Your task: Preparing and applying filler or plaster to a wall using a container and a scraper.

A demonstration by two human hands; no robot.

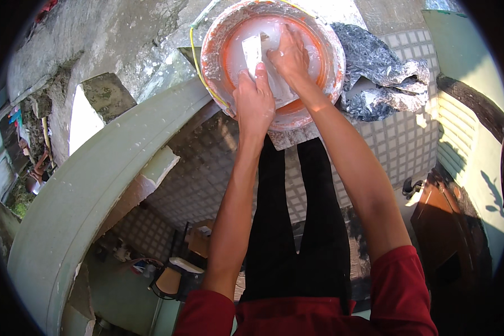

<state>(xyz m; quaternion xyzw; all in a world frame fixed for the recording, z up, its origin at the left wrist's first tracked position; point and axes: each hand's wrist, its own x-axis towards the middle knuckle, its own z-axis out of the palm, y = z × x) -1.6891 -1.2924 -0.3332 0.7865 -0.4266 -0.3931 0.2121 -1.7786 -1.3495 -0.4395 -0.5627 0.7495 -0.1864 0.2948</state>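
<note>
Holding: left hand (pixel 254 103), fingers clamped on flat white strip (pixel 252 49).
Right hand (pixel 291 56): fingers bent over whitish liquid (pixel 238 51); apart or together, I cannot tell.
Orange bucket (pixel 213 49): strip inside the rim.

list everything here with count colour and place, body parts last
basin: one, orange and white-smeared, top centre
liquid: one pool, milky white, inside basin
flat strip: one, white, inside basin
cord: one, yellow, left of basin
crumpled sheet: one, dark grey, right of basin
ledge: one, pale green, left
tiles: many, greyish, below basin
wooden piece: one, brown, far right
trousers: one pair, black, lower centre
shirt: one, red, bottom
left hand: one, bare, holding strip
right hand: one, bare, inside basin
</note>
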